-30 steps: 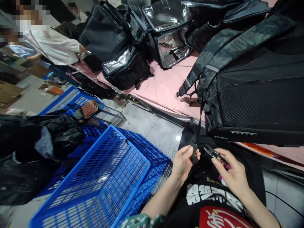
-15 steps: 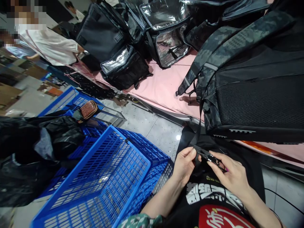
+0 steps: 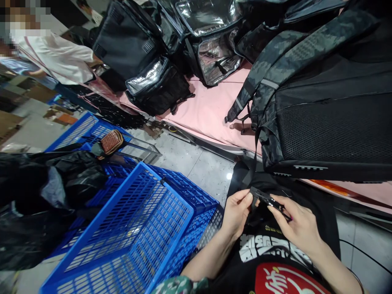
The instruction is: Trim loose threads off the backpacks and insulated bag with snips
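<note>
A dark camouflage backpack (image 3: 321, 106) lies on the pink table (image 3: 211, 110) in front of me. A black strap (image 3: 255, 163) hangs from it down over the table edge to my lap. My left hand (image 3: 237, 212) pinches the strap's end between thumb and fingers. My right hand (image 3: 295, 226) is closed on small dark snips (image 3: 268, 200), whose blades sit at the strap end right beside my left fingertips.
Blue plastic crates (image 3: 134, 232) stand to my left on the tiled floor, with black plastic bags (image 3: 39, 196) beside them. More black and silver-lined bags (image 3: 183, 53) are piled at the table's far side. A person in a white top (image 3: 58, 57) works at far left.
My right hand has brought the snips leftward from apart to the strap end held by my left hand. The view has drifted slightly.
</note>
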A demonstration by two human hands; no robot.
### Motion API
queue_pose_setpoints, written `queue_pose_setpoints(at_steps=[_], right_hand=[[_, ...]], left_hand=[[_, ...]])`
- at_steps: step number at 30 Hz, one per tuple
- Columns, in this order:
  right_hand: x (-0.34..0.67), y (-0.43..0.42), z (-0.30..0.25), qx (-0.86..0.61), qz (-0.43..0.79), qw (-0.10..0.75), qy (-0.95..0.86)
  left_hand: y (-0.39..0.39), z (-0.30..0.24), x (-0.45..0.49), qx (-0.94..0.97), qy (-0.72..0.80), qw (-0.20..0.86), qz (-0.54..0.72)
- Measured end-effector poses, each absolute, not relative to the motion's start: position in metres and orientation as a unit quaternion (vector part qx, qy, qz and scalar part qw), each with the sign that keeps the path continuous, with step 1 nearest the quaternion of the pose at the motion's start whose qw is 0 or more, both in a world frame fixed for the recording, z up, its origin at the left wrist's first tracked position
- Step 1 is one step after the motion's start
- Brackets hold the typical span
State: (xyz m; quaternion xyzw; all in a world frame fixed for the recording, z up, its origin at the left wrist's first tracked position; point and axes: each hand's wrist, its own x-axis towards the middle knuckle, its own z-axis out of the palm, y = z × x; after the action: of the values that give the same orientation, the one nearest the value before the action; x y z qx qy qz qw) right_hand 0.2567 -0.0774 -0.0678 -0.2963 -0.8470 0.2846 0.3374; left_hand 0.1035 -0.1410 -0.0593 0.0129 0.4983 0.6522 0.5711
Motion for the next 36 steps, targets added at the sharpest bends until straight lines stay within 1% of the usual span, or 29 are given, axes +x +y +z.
queue_pose_setpoints(at_steps=[5,10,13,18,21,23,26,29,31,33,36], right_hand=[[0.257,-0.078,-0.064,-0.316,0.271,0.362,-0.834],[0.255,-0.079,-0.066,-0.293,0.289,0.320,-0.853],[0.255,-0.080,-0.067,-0.268,0.267,0.328,-0.866],[0.258,-0.079,-0.064,-0.294,0.275,0.329,-0.854],[0.261,-0.077,-0.062,-0.274,0.284,0.334,-0.856],[0.262,-0.076,-0.062,-0.289,0.326,0.349,-0.830],[0.259,-0.074,-0.065,-0.329,0.464,0.369,-0.735],[0.250,-0.071,-0.069,-0.354,0.594,0.339,-0.638],[0.244,-0.069,-0.070,-0.364,0.642,0.295,-0.607],[0.241,-0.067,-0.070,-0.370,0.674,0.262,-0.583],[0.240,-0.066,-0.070,-0.382,0.703,0.252,-0.545]], left_hand=[[-0.145,-0.066,0.104,0.065,0.548,0.536,0.640],[-0.150,-0.074,0.103,0.131,0.575,0.517,0.620],[-0.152,-0.075,0.102,0.140,0.580,0.518,0.613],[-0.152,-0.071,0.103,0.148,0.581,0.528,0.602],[-0.149,-0.065,0.104,0.117,0.535,0.568,0.614],[-0.147,-0.060,0.105,0.062,0.459,0.629,0.625],[-0.144,-0.054,0.105,-0.037,0.331,0.722,0.607],[-0.143,-0.054,0.108,-0.106,0.265,0.776,0.563],[-0.143,-0.057,0.112,-0.113,0.256,0.796,0.536],[-0.143,-0.059,0.116,-0.088,0.288,0.792,0.531],[-0.145,-0.061,0.120,-0.005,0.397,0.720,0.570]])
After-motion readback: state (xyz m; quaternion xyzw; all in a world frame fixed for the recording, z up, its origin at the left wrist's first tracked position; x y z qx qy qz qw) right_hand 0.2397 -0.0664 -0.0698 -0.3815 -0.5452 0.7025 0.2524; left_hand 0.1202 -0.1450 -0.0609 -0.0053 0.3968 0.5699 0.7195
